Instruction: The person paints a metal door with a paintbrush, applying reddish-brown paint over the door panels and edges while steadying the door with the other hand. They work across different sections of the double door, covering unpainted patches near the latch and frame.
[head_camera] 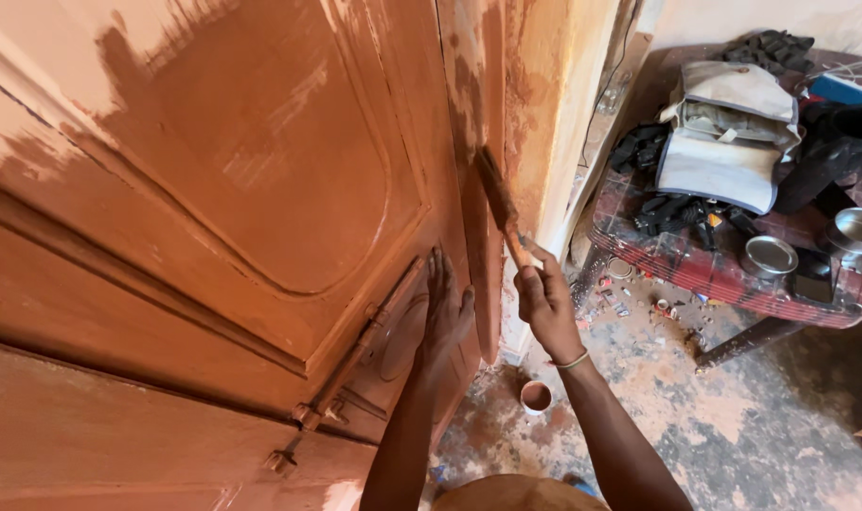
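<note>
A wooden door (213, 189) fills the left of the head view, coated in wet red-brown paint with paler patches at the top and left. My left hand (447, 317) lies flat and open against the door near its edge, just right of a metal slide bolt (360, 345). My right hand (547, 298) grips the handle of a paintbrush (499, 203), whose bristles press on the narrow edge of the door. A thin band circles my right wrist.
A small paint cup (536, 396) stands on the spattered concrete floor below my hands. To the right, a low red table (724, 274) carries grey bags, dark gloves and round metal tins (768, 255). A pale door frame (573, 123) rises behind the brush.
</note>
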